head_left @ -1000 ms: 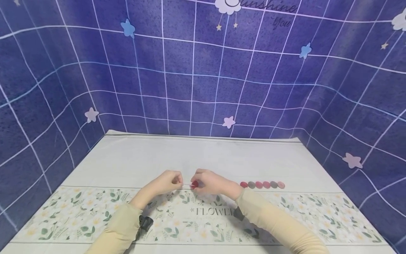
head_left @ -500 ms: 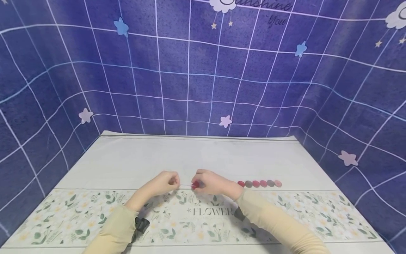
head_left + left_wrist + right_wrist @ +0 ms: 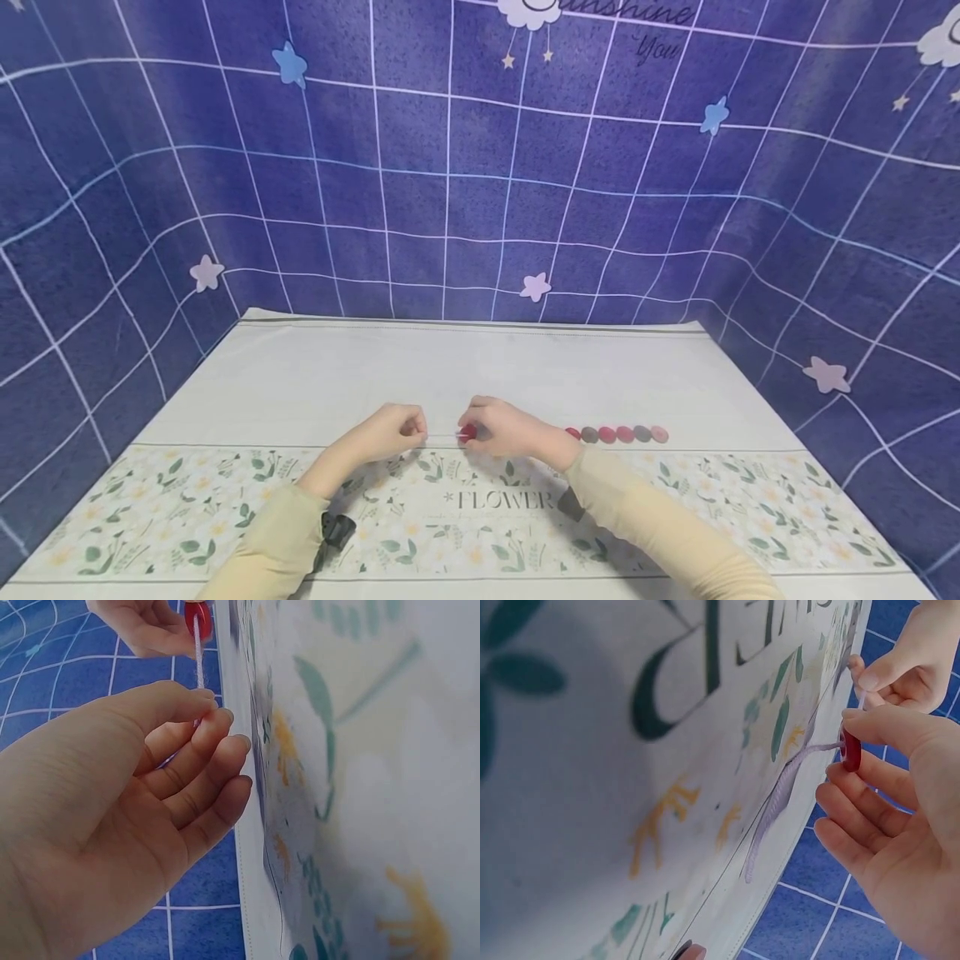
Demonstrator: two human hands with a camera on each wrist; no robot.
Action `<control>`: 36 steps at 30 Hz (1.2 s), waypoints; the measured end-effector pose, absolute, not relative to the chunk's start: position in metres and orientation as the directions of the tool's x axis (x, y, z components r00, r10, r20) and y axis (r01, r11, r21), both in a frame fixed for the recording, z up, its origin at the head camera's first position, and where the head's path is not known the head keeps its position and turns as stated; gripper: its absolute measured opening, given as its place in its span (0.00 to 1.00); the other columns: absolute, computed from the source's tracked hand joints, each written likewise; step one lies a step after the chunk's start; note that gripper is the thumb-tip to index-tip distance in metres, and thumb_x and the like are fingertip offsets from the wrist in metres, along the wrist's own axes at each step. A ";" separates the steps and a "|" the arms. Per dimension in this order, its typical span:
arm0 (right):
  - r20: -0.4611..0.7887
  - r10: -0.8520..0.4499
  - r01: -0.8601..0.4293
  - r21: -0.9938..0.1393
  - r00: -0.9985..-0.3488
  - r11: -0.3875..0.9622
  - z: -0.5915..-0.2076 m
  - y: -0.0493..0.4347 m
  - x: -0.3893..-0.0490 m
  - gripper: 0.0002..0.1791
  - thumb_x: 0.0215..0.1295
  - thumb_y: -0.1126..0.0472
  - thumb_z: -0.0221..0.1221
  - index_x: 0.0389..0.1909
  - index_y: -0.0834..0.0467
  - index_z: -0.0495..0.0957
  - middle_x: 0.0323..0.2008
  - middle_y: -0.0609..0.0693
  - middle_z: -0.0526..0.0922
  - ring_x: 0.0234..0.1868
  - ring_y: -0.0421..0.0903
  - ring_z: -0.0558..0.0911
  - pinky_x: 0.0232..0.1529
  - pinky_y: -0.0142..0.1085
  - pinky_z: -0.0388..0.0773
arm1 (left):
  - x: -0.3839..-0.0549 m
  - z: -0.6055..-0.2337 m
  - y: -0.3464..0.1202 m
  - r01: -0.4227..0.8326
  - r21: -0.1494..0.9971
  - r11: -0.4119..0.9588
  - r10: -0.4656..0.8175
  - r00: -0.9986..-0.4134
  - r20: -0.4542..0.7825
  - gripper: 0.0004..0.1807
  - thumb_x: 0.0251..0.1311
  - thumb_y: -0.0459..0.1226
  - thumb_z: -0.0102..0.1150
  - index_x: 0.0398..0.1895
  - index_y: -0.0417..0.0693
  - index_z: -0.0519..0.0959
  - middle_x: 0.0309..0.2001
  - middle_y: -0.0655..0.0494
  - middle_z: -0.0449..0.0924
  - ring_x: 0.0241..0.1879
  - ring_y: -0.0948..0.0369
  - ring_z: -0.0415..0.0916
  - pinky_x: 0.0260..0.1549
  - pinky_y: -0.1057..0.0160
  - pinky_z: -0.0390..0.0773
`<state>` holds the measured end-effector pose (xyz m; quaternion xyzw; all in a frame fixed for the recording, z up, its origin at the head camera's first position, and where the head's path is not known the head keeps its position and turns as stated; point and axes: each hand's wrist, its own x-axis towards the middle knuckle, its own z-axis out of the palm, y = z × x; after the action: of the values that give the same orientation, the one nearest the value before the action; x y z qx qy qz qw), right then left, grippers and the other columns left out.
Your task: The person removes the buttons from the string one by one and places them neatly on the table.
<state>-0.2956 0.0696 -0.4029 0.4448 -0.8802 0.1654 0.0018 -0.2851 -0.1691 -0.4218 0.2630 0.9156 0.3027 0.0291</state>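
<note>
A red button [image 3: 467, 433] is threaded on a pale lilac string [image 3: 780, 776]. My right hand [image 3: 504, 429] pinches this button between thumb and fingers. On the far side, the left hand [image 3: 392, 431] pinches the string between thumb and forefinger, its other fingers loosely curled. The stretch of string between the hands looks straight in the left wrist view, running up to the button [image 3: 198, 622]. A loose tail leaves the button [image 3: 850, 752] on its other side and trails down to the tabletop in the right wrist view.
A row of several round buttons [image 3: 626, 434], red, grey and pink, lies on the white tablecloth [image 3: 480, 367] right of the right hand, partly behind the wrist. A floral band [image 3: 420, 542] with lettering crosses the cloth. Blue gridded curtains [image 3: 480, 208] enclose the table.
My right hand has drawn the red button a little to the right along the string. More string now shows between it and the left hand, which still pinches it.
</note>
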 end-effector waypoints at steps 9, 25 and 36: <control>0.134 -0.787 -0.785 -0.282 -0.602 0.552 -0.407 0.076 -0.297 0.16 0.57 0.58 0.62 0.46 0.59 0.80 0.38 0.47 0.78 0.40 0.39 0.77 0.50 0.30 0.74 | -0.286 -0.422 -0.170 0.458 0.574 0.679 0.493 -0.864 0.107 0.03 0.58 0.35 0.58 0.28 0.51 0.75 0.21 0.63 0.71 0.25 0.66 0.68 0.31 0.66 0.71; 0.136 -0.774 -0.772 -0.293 -0.618 0.565 -0.402 0.086 -0.294 0.15 0.58 0.59 0.62 0.45 0.59 0.80 0.38 0.46 0.78 0.40 0.39 0.77 0.50 0.32 0.74 | -0.284 -0.421 -0.167 0.425 0.578 0.696 0.471 -0.879 0.079 0.03 0.58 0.36 0.58 0.28 0.51 0.75 0.23 0.63 0.73 0.27 0.65 0.70 0.36 0.62 0.73; 0.138 -0.765 -0.764 -0.297 -0.628 0.573 -0.402 0.093 -0.295 0.15 0.57 0.59 0.62 0.45 0.60 0.80 0.38 0.47 0.78 0.41 0.40 0.77 0.51 0.34 0.74 | -0.284 -0.421 -0.166 0.400 0.574 0.714 0.449 -0.892 0.062 0.03 0.59 0.37 0.58 0.28 0.51 0.75 0.24 0.64 0.74 0.28 0.65 0.70 0.38 0.61 0.74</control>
<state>-0.2945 0.0930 -0.4022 0.4310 -0.8870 0.1659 -0.0026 -0.2845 -0.1664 -0.4209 0.2292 0.9250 0.3004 0.0409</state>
